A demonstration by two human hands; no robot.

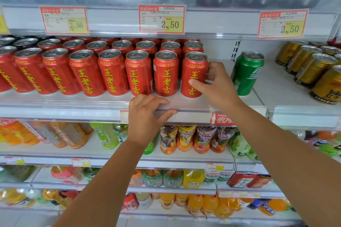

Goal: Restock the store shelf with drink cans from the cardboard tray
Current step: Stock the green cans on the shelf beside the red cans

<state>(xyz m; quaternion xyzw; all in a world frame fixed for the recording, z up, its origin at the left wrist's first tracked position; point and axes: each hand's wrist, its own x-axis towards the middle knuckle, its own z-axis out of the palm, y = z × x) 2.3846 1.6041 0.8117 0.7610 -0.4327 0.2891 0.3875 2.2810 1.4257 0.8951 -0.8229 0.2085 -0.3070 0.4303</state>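
While my right hand (215, 86) grips the end can (193, 72) at centre frame and my left hand (145, 116) clasps the rail (73, 110) below, I judge a hard shove could topple the row (110, 72) beside it.

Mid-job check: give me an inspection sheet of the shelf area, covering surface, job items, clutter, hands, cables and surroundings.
Surface: white shelf with a clear front rail; bare gap right of the red cans.
Job's things: red cans stand upright in rows; end red can at the front row's right end; cardboard tray not in view.
Clutter: one green can stands alone, apart from the red cans.
Hands: right hand grips the end red can; left hand holds the front rail.
Cables: nothing seen.
Surroundings: gold cans to the right, price tags above, bottled drinks below.
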